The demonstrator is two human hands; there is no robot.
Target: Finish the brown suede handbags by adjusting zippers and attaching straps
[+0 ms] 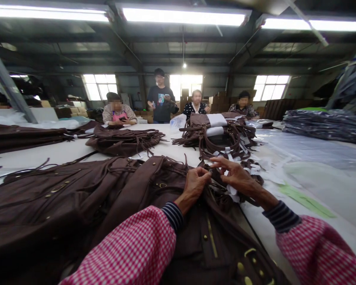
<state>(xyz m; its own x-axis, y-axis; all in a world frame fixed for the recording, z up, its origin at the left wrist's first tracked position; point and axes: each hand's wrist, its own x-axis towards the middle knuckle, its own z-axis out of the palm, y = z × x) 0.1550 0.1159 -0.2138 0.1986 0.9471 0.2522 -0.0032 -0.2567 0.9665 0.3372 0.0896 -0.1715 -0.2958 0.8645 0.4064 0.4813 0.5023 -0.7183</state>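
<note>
Brown bags [112,198] with brass studs and buckles lie overlapping across the near side of the table. My left hand [195,183] is closed in a pinch at a small metal fitting [207,168] by the bags' upper edge; the fitting is mostly hidden by the fingers. Just right of it, my right hand [237,177] has its index finger stretched toward the same fitting, fingers apart, with nothing clearly held. Below both hands runs a brown strap [222,213]. White paper tags and dark straps [252,168] lie beyond and under my right hand.
A stack of brown bags with white wraps [216,128] stands ahead, another brown bag [121,140] to its left. Clear plastic sheets [329,158] and a green strip [307,200] lie right, below a plastic-wrapped pile [326,124]. Several people are across the white table [166,148].
</note>
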